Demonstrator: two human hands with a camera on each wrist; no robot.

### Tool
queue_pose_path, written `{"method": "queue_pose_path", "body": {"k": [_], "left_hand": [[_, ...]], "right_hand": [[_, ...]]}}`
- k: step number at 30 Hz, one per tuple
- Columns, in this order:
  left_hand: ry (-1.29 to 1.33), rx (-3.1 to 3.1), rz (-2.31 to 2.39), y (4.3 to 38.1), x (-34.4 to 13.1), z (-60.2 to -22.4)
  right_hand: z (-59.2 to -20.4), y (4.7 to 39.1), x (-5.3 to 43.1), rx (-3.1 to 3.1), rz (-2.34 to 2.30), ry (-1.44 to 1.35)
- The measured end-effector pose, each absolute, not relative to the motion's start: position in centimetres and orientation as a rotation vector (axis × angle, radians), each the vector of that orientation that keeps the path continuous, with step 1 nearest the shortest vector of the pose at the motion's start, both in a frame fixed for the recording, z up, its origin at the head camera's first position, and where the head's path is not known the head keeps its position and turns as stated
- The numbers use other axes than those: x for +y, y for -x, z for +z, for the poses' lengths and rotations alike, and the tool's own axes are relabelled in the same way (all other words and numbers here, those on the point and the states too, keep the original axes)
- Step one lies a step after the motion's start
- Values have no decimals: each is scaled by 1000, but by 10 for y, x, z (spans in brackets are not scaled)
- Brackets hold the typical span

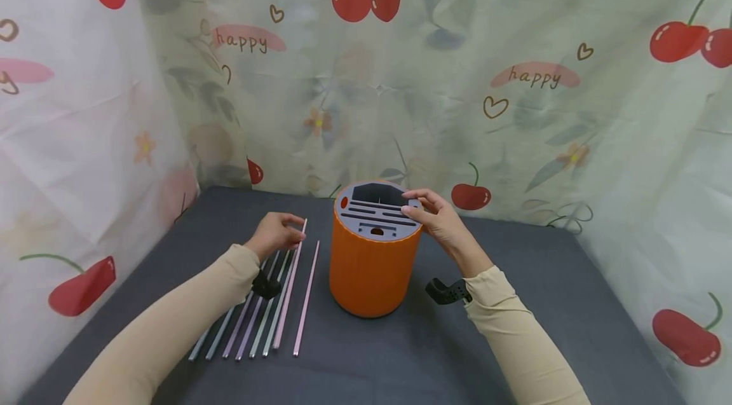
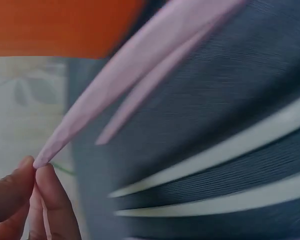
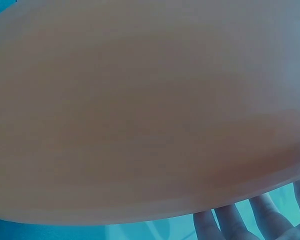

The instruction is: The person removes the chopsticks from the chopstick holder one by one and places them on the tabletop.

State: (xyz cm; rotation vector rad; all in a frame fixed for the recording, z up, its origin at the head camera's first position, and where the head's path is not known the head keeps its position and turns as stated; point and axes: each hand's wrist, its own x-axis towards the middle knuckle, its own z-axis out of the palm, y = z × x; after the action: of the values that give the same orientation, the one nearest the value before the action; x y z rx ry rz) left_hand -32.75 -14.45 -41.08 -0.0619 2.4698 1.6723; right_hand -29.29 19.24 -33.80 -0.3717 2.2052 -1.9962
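Observation:
My left hand [image 1: 274,231] pinches the far end of a pink chopstick [image 1: 290,285], thumb against fingertips; the left wrist view shows this pinch close up, with the stick sloping away from the fingers. A second pink chopstick [image 1: 307,298] lies just to its right on the cloth. On the other side, my right hand [image 1: 440,220] rests its fingers and thumb on the top edge of an upright orange cylindrical holder [image 1: 368,278]. Its grey top [image 1: 374,231] has several slots and a larger dark opening. In the right wrist view the holder's wall [image 3: 140,125] hides most of that hand.
Several pale green, purple and blue chopsticks [image 1: 247,322] lie side by side under and near the left wrist. Dark grey cloth [image 1: 515,303] covers the table. A cherry-patterned curtain [image 1: 366,87] encloses the back and sides.

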Motion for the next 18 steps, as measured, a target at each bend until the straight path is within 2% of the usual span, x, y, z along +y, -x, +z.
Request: {"method": "queue_pose_path", "body": {"k": [8, 18], "left_hand": [[90, 2507, 1534, 328, -140, -444], [121, 2568, 1448, 334, -133, -452]], "right_hand": [[-337, 291, 192, 2192, -2007, 379], [-337, 292, 191, 2218, -1983, 381]]}}
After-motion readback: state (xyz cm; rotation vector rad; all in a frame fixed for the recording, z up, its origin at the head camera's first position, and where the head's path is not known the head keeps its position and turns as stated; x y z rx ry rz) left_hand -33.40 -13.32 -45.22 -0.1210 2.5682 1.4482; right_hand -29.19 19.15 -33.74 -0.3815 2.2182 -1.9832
